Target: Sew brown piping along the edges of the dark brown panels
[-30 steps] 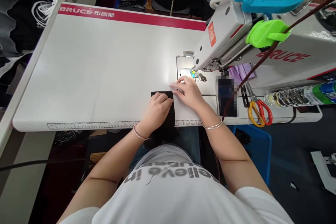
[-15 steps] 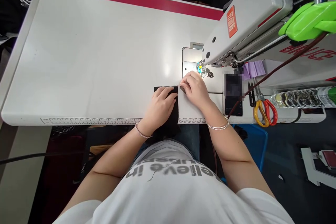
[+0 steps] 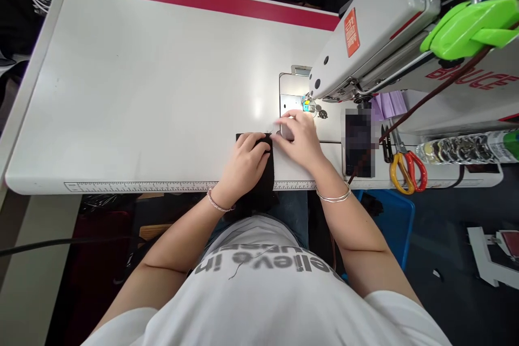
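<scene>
A folded piece of black cloth lies at the table's front edge and hangs down toward my lap. My left hand is over it, fingers bent and pressing it against the tabletop. Just right of the cloth's upper corner is my right hand, its thumb and forefinger apart. A small dark spot shows between those fingertips; I cannot make out what it is. Beyond my right hand are the presser foot and needle area of the sewing machine, lit by a lamp.
Right of my hand lie a phone, black thread snips, scissors with orange and red handles, and a clear bottle. A purple cloth piece sits under the machine arm. A printed ruler runs along the front edge.
My right thumb and forefinger have moved from a pinch to apart, with the fingertips shifted slightly left toward the cloth's corner. My left hand stays on the cloth. The view has shifted slightly.
</scene>
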### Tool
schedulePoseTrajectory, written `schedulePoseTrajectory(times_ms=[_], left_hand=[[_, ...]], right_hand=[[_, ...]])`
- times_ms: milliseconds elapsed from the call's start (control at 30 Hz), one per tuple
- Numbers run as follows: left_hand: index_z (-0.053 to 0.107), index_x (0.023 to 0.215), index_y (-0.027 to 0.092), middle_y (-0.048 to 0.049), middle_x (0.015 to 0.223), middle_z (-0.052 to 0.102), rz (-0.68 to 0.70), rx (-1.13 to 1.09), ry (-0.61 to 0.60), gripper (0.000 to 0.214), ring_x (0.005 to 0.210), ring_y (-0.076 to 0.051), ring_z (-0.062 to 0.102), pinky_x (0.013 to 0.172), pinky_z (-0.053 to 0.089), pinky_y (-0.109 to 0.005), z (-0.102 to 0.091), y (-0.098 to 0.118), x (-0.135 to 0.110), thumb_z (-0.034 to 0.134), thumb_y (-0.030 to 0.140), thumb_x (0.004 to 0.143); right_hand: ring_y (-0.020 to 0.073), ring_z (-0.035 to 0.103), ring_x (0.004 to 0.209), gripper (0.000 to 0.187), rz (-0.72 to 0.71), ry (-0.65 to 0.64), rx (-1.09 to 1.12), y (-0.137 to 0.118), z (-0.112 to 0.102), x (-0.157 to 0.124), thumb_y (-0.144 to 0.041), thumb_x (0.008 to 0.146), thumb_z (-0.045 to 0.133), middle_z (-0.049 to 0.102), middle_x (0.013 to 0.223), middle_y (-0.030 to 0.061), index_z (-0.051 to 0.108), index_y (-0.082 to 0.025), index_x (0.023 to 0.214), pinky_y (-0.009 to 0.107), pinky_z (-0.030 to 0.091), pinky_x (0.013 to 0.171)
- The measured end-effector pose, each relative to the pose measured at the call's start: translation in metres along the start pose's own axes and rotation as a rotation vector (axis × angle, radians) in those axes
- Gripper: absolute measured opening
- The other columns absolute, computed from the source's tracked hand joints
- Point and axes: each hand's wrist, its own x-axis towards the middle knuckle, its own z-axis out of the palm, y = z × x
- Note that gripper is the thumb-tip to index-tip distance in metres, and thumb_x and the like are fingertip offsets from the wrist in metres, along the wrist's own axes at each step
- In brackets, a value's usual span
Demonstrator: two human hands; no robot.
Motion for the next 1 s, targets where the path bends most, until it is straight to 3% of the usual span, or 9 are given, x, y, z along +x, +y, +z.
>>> schedulePoseTrajectory(times_ms=[67,167,300,433,533,633,767,867,1000], left_hand=[[0.058,0.097,0.018,-0.01,0.117,0.057,-0.008,-0.045,0.016,0.011,0.113,-0.024,0.051,0.099,0.046,-0.043,-0.001,0.0,0.0,0.048,0.016,0.092],[0.055,0.095,0.019,-0.01,0.115,0.056,-0.042,-0.106,0.051,0.009,0.11,-0.022,0.053,0.096,0.048,-0.04,-0.003,-0.001,-0.001,0.052,0.014,0.089],[0.054,0.094,0.021,-0.007,0.109,0.057,-0.094,-0.127,0.104,0.014,0.104,-0.02,0.056,0.09,0.049,-0.037,-0.004,-0.002,-0.001,0.053,0.01,0.085],[0.054,0.092,0.021,-0.0041,0.099,0.06,-0.096,-0.131,0.11,0.014,0.095,-0.019,0.058,0.085,0.049,-0.034,-0.002,-0.003,-0.001,0.052,0.01,0.084],[0.055,0.086,0.02,-0.0024,0.087,0.061,-0.102,-0.116,0.097,0.009,0.084,-0.017,0.058,0.075,0.049,-0.031,-0.002,0.0,-0.002,0.052,0.012,0.085],[0.061,0.084,0.019,-0.0028,0.084,0.065,-0.126,-0.156,0.061,0.01,0.08,-0.016,0.059,0.073,0.049,-0.029,-0.008,0.008,-0.003,0.052,0.015,0.086],[0.069,0.087,0.017,-0.0045,0.088,0.071,-0.322,-0.498,-0.084,0.012,0.082,-0.017,0.064,0.074,0.051,-0.027,-0.02,0.019,-0.007,0.058,0.022,0.085],[0.072,0.086,0.016,-0.0047,0.088,0.072,-0.529,-0.923,-0.179,0.015,0.088,-0.018,0.066,0.083,0.053,-0.028,-0.024,0.019,-0.012,0.065,0.029,0.082],[0.069,0.073,0.016,-0.0024,0.079,0.068,-0.632,-1.384,-0.131,0.02,0.085,-0.016,0.065,0.088,0.055,-0.031,-0.022,0.013,-0.016,0.064,0.031,0.084]], right_hand=[[0.0305,0.047,0.107,0.012,0.016,-0.056,-0.059,-0.008,0.001,-0.002,-0.03,0.085,0.067,0.057,0.113,0.01,0.063,-0.021,0.093,0.047,0.039,0.089],[0.0281,0.049,0.103,0.008,0.039,-0.104,-0.069,-0.021,0.004,-0.005,-0.023,0.089,0.061,0.06,0.105,0.0084,0.063,-0.021,0.081,0.045,0.039,0.087],[0.0247,0.052,0.095,0.013,0.029,-0.126,-0.05,-0.031,0.007,-0.011,-0.02,0.094,0.053,0.064,0.091,0.0066,0.06,-0.019,0.083,0.04,0.041,0.082],[0.0213,0.058,0.083,0.006,0.08,-0.039,0.043,-0.033,0.009,-0.02,-0.019,0.093,0.053,0.066,0.086,0.0054,0.058,-0.018,0.096,0.036,0.045,0.078],[0.0175,0.063,0.077,0.012,0.052,0.037,0.179,-0.035,0.013,-0.028,-0.019,0.092,0.053,0.067,0.085,0.0037,0.056,-0.018,0.103,0.031,0.051,0.075],[0.0165,0.066,0.075,0.009,-0.031,0.249,0.166,-0.037,0.02,-0.038,-0.024,0.094,0.051,0.069,0.085,0.0027,0.056,-0.021,0.101,0.031,0.056,0.074],[0.0162,0.07,0.082,0.01,-0.321,0.492,0.079,-0.038,0.025,-0.051,-0.015,0.092,0.055,0.071,0.089,0.0036,0.056,-0.022,0.098,0.03,0.059,0.075],[0.0176,0.07,0.091,0.012,-0.5,0.519,0.044,-0.038,0.023,-0.058,-0.01,0.091,0.057,0.072,0.095,0.0064,0.055,-0.021,0.096,0.031,0.061,0.074],[0.0207,0.07,0.1,0.014,-0.685,0.528,0.003,-0.039,0.015,-0.062,-0.009,0.092,0.051,0.071,0.095,0.006,0.055,-0.021,0.087,0.035,0.064,0.072]])
